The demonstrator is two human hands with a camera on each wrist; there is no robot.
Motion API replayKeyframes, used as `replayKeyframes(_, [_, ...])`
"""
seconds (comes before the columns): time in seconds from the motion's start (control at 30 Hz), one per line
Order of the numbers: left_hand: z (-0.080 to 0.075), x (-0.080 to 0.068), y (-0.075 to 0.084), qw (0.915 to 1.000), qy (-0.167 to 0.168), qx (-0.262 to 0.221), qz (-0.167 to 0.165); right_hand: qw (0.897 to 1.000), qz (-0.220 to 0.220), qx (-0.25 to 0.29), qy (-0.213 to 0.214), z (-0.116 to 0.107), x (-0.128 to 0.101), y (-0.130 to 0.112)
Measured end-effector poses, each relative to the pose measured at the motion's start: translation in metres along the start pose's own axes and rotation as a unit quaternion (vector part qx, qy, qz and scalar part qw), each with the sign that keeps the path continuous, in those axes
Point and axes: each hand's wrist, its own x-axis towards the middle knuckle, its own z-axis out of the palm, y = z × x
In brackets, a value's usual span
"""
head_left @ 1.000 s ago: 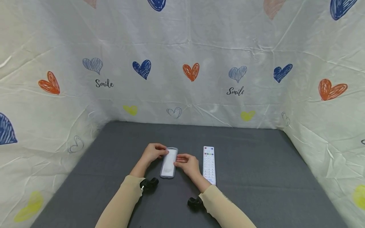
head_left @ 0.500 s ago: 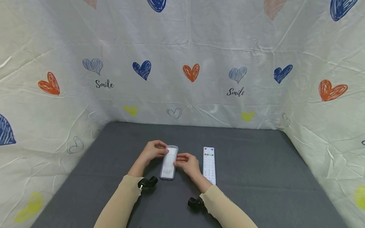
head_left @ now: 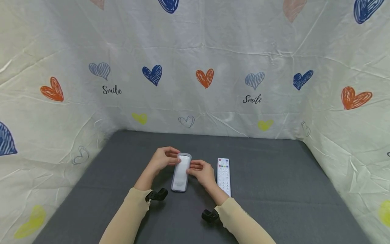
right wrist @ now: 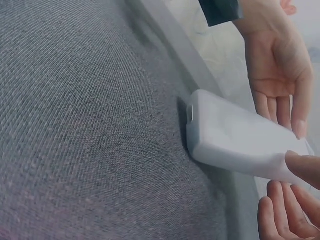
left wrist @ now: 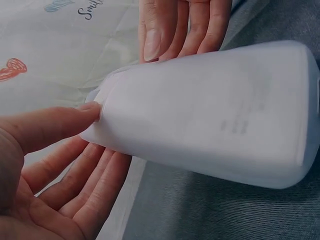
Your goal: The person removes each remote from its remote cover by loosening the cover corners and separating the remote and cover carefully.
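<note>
I hold one case (head_left: 181, 173), a pale translucent sleeve, between my two hands, above the grey mat (head_left: 274, 176). My left hand (head_left: 161, 159) is at the far left corner of the case; the thumb (left wrist: 55, 125) presses its side edge and the other fingers lie almost straight under it, so the case is pinched between them. My right hand (head_left: 202, 172) is on the right side of the case, near its middle; its thumb (right wrist: 305, 167) presses the top face and the fingers (right wrist: 280, 215) are below, so it pinches too. The far end of the case is raised a little from the mat, while the near end is low, touching or almost touching the cloth; I cannot tell which. Just to the right of the case, beyond my right hand, lies one white remote (head_left: 223, 175) flat on the mat with its buttons up, parallel to the case and not touching it. There are two black wrist cameras, one (head_left: 156, 195) on my left sleeve and one (head_left: 209, 215) on my right, both nearer to me than the case. Behind the case stands a white cloth wall (head_left: 195, 51) with many hearts and two "Smile" words.
</note>
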Motion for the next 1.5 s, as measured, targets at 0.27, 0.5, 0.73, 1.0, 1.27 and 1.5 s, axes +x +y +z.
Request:
replayKeyframes(0.27, [-0.006, -0.005, 0.006, 0.9996, 0.001, -0.004, 0.029, 1.000, -0.029, 0.006, 0.004, -0.001, -0.008, -0.029])
replayKeyframes(0.5, [-0.010, -0.012, 0.012, 0.9991, -0.011, 0.005, 0.042, 0.999, -0.042, 0.005, 0.009, -0.002, -0.011, -0.043])
replayKeyframes(0.73, [-0.013, -0.021, 0.018, 0.9981, -0.028, 0.006, 0.055, 0.998, -0.060, -0.002, 0.020, 0.000, 0.002, -0.026])
replayKeyframes(1.0, [-0.017, -0.026, 0.023, 0.9966, -0.044, 0.018, 0.068, 0.998, -0.061, -0.020, 0.018, -0.002, 0.000, -0.034])
replayKeyframes(1.27, [-0.023, -0.035, 0.028, 0.9935, -0.060, 0.030, 0.093, 0.997, -0.074, -0.035, -0.003, -0.002, -0.003, -0.042])
replayKeyframes(1.5, [-0.026, -0.037, 0.027, 0.9909, -0.054, 0.030, 0.120, 0.995, -0.089, -0.043, -0.003, -0.002, -0.004, -0.051])
